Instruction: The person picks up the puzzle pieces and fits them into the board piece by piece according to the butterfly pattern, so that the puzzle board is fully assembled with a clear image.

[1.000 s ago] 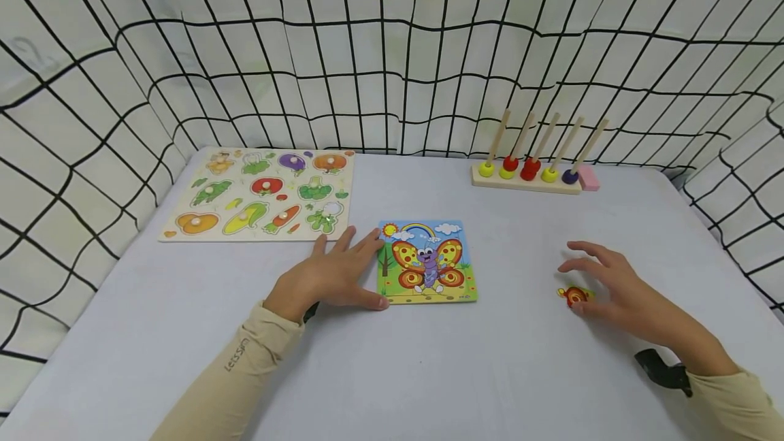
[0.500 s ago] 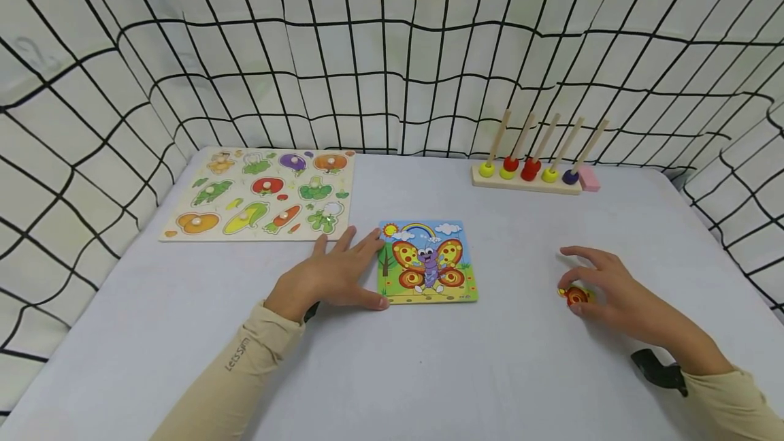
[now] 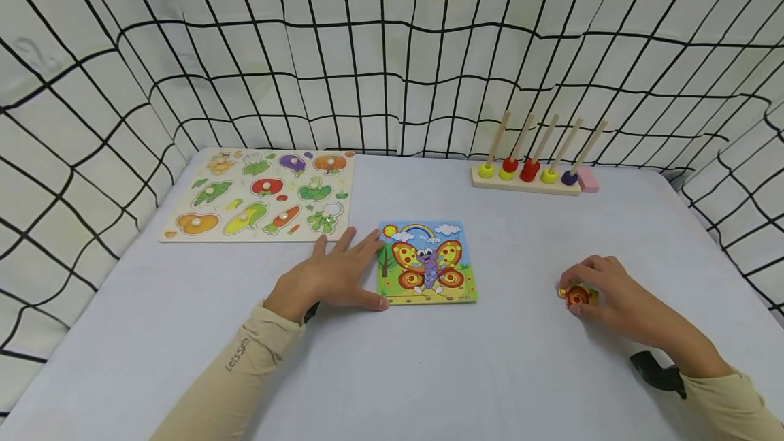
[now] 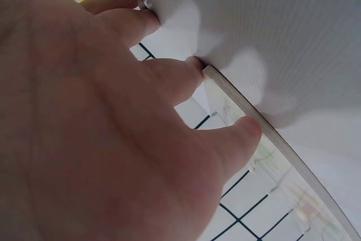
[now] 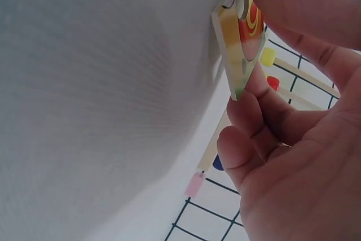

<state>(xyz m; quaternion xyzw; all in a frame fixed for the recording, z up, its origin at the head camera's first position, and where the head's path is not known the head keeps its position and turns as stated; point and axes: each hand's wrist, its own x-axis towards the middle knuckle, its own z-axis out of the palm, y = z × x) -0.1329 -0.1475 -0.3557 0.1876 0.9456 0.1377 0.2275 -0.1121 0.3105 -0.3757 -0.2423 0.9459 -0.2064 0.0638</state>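
A square butterfly puzzle [image 3: 429, 263] lies flat in the middle of the table, in the head view. My left hand [image 3: 327, 278] rests at its left side with fingers spread and straight, the thumb by the near left corner. Off to the right, my right hand [image 3: 621, 301] pinches a small puzzle piece [image 3: 578, 296] with a red and orange swirl. In the right wrist view that jigsaw piece [image 5: 230, 43] stands tilted, one edge close to the white cloth, with the thumb on one side and curled fingers on the other.
A vegetable peg puzzle board [image 3: 245, 231] lies at the back left, just beyond my left fingertips. The wooden bead counter [image 3: 527, 186] stands at the back right, a pink block [image 3: 589, 179] at its end. Black netting [image 3: 392, 53] on white walls encloses the table.
The right hand's fingers have curled in around the small puzzle piece from a wider spread, and the piece has tilted slightly. My left hand and the butterfly puzzle have stayed put.
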